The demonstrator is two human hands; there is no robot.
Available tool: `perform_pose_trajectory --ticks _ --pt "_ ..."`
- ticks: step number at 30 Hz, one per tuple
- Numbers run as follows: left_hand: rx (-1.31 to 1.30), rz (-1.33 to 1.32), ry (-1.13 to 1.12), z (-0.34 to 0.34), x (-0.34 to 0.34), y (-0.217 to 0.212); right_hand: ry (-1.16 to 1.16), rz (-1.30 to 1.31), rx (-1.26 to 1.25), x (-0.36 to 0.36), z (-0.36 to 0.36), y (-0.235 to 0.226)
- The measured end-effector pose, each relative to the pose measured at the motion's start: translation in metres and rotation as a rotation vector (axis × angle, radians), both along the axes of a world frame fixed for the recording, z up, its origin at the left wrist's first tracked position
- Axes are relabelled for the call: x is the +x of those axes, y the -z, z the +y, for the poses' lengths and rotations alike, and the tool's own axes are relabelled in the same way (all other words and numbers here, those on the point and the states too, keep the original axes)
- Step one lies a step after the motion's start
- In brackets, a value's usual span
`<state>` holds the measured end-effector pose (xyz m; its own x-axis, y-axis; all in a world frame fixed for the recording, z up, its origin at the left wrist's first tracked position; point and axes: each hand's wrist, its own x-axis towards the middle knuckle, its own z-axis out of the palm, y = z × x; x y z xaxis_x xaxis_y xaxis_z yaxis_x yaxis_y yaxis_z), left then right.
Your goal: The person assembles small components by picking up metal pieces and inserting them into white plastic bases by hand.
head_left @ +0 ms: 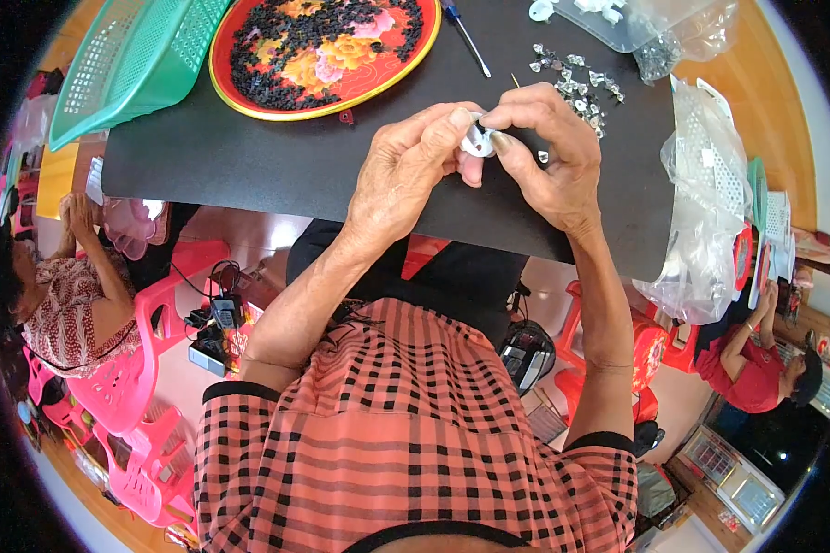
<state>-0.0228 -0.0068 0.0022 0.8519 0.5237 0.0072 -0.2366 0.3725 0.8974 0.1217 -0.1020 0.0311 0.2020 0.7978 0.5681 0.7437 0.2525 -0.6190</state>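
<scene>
Above the near part of the dark table, both hands meet at a small white plastic part with a rounded edge. My left hand pinches it between thumb and fingers from the left. My right hand grips it from the right, thumb and forefinger closed at its upper edge. A tiny dark bit shows at the top of the part, between the fingertips; its kind is too small to tell. Just beyond the right hand lie several small clear and metallic pieces, some of them hidden behind its fingers.
A red floral tray heaped with small black pieces stands at the far left, beside a green basket. A screwdriver lies farther back. Plastic bags hang over the right edge. One person sits left, another right.
</scene>
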Motion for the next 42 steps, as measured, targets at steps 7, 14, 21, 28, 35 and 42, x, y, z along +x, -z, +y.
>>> perform_pose_trajectory --ticks 7,14,21,28,35,42 --pt "0.037 0.038 -0.011 0.002 0.000 0.004 -0.036 0.001 -0.026 0.000 0.001 -0.004" --pt "-0.028 0.038 -0.015 0.000 0.000 0.006 -0.063 0.006 -0.006 -0.004 0.002 -0.003" --pt "0.076 0.016 -0.022 -0.001 0.000 0.005 -0.045 0.062 -0.048 -0.007 0.001 0.001" --pt "0.055 -0.017 0.030 -0.002 -0.002 -0.004 -0.048 0.108 -0.096 -0.006 0.000 0.001" --pt "0.079 0.025 0.029 -0.002 -0.004 -0.006 -0.069 0.115 -0.108 -0.004 -0.001 0.001" --pt "0.033 -0.036 -0.011 -0.005 -0.001 -0.004 -0.051 0.133 -0.076 -0.006 0.000 0.002"
